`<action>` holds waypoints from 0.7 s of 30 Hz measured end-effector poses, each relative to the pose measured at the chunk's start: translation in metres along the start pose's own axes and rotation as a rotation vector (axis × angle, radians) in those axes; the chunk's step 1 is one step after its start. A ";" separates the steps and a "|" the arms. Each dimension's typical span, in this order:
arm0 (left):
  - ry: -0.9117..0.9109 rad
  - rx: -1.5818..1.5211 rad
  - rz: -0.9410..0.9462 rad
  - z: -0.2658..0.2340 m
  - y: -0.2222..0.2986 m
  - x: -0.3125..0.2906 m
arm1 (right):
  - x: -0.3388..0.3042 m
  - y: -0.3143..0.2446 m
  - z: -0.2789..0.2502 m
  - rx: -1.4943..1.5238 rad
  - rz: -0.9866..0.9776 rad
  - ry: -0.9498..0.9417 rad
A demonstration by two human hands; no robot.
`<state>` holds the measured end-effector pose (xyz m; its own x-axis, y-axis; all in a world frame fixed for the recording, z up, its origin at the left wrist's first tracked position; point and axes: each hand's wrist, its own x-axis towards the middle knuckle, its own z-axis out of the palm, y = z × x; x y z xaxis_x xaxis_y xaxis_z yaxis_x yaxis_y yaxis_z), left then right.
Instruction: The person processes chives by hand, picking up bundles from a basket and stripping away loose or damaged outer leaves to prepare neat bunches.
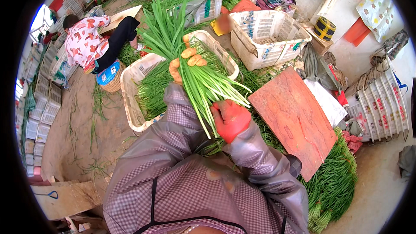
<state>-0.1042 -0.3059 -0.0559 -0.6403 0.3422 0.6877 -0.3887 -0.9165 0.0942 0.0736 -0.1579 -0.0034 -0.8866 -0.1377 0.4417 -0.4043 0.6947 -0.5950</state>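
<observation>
A bunch of long green garlic chives (200,77) is held up in front of me, its leaves pointing to the far left and its pale stem ends toward me. My left hand (187,60), in a yellowish-tan glove, is wrapped round the middle of the bunch. At the stem ends my right hand (232,120), in a red glove, is closed with its fingertips pinched on some stalks. Below the bunch stands a white plastic crate (128,84) with more chives lying in it.
A reddish board (294,119) lies to the right, beside a large heap of chives (333,186). Another white crate (260,63) stands beyond it. A person (89,41) in a patterned top sits at the left by a basket (113,82). Stacked crates (381,104) stand far right.
</observation>
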 end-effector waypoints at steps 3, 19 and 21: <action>-0.003 0.017 -0.001 0.002 0.004 -0.001 | -0.006 -0.001 0.000 -0.160 -0.017 -0.098; -0.070 -0.093 -0.002 -0.008 0.015 -0.006 | -0.027 0.063 -0.015 0.762 0.465 -0.110; -0.095 -0.067 -0.063 -0.007 0.021 -0.005 | -0.033 0.071 -0.005 0.792 0.523 -0.144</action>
<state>-0.1135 -0.3257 -0.0623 -0.5487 0.3743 0.7475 -0.4718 -0.8768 0.0927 0.0758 -0.1009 -0.0569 -0.9956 -0.0679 -0.0642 0.0629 0.0210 -0.9978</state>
